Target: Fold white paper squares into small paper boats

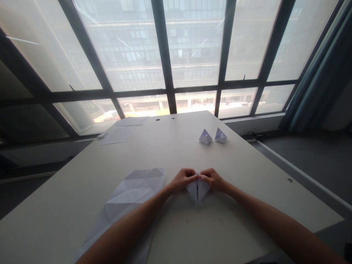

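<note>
A small folded white paper piece [202, 190] is held between my two hands, low over the near middle of the table. It has a diamond-like shape with a dark slit down its centre and a point towards me. My left hand [183, 179] pinches its upper left part, thumb on top. On the upper right part, my right hand [213, 179] pinches it the same way, the fingertips of both hands almost meeting. Fingers cover the paper's far end. Beside my left forearm lies a large creased sheet of white paper [131, 191], partly hidden under the arm.
Two folded paper shapes, one [205, 136] and another [220, 136], stand upright farther back on the white table [165, 146]. Flat paper sheets [117, 134] lie at the far left. Large windows rise behind the table, and a blue curtain [316, 73] hangs at the right.
</note>
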The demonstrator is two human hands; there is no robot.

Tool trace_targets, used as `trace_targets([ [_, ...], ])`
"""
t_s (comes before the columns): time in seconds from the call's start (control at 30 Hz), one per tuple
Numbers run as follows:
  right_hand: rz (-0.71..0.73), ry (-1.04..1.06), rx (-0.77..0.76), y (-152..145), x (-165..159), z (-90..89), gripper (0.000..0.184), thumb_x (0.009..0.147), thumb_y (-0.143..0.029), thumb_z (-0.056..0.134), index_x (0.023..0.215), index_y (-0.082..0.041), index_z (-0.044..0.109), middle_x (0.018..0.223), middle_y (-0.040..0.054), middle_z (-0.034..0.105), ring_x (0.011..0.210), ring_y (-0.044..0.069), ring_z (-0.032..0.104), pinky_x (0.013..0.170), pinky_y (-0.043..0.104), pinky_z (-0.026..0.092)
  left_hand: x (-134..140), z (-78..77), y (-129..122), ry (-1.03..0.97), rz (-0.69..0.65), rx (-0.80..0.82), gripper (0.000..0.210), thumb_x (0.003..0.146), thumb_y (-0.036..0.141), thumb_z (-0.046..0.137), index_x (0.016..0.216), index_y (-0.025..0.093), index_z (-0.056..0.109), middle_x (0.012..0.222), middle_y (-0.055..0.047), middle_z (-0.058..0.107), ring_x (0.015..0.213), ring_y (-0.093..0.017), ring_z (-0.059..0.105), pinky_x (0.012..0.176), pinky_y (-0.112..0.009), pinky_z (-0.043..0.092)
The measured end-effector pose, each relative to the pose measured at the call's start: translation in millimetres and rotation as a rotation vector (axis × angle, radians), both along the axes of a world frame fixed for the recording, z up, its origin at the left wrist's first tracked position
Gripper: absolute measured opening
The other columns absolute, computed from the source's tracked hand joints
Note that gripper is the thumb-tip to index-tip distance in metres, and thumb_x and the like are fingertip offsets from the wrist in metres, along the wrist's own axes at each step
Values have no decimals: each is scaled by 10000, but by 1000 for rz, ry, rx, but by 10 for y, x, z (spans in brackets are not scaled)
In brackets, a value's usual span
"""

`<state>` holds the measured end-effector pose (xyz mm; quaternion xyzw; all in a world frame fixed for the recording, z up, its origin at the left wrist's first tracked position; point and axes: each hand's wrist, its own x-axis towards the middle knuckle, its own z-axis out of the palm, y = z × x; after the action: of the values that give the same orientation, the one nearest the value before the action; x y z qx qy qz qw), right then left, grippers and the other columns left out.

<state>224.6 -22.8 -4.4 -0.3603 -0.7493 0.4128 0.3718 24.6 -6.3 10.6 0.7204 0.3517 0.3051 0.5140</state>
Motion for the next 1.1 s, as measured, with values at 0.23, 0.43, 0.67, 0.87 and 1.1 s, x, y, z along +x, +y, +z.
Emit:
trace_targets([
  [0.23, 42, 23, -56, -20, -3, 22, 371, 858, -363, 521, 562, -182, 387, 549, -56, 275, 527, 84, 265, 479, 231, 193, -13, -3, 12, -32, -21, -15, 384, 804, 482, 643, 711, 109, 641, 614, 25, 502, 591, -100, 420, 537, -210, 284],
  [0.43, 31, 20, -58, -19, -1, 39, 374, 850, -351, 521, 550, -183, 374, 541, -54, 277, 522, 83, 271, 479, 231, 195, -9, 7, 4, -31, -6, 11, 363, 826, 451, 621, 706, 109, 640, 598, 30, 480, 578, -97, 404, 528, -210, 277],
  [0.67, -7, 18, -23, -20, 8, 50, 373, 853, -338, 510, 543, -181, 377, 536, -52, 288, 521, 86, 285, 484, 236, 202, 4, 26, -13, -49, 32, 8, 353, 816, 444, 626, 698, 112, 633, 589, 34, 461, 572, -97, 389, 522, -211, 273],
  [0.87, -52, 27, 9, -6, 15, 44, 366, 853, -333, 503, 544, -182, 378, 545, -49, 287, 532, 90, 292, 495, 237, 210, 13, 31, -18, -53, 78, -5, 360, 804, 459, 627, 694, 117, 632, 583, 35, 459, 566, -101, 381, 515, -215, 266],
  [1.1, -161, 102, 11, -6, 38, 67, 382, 846, -324, 502, 531, -198, 327, 527, -58, 273, 504, 82, 259, 474, 243, 179, 7, 67, -18, -106, 210, -31, 311, 782, 408, 625, 661, 121, 624, 568, 31, 471, 563, -105, 386, 530, -221, 285],
])
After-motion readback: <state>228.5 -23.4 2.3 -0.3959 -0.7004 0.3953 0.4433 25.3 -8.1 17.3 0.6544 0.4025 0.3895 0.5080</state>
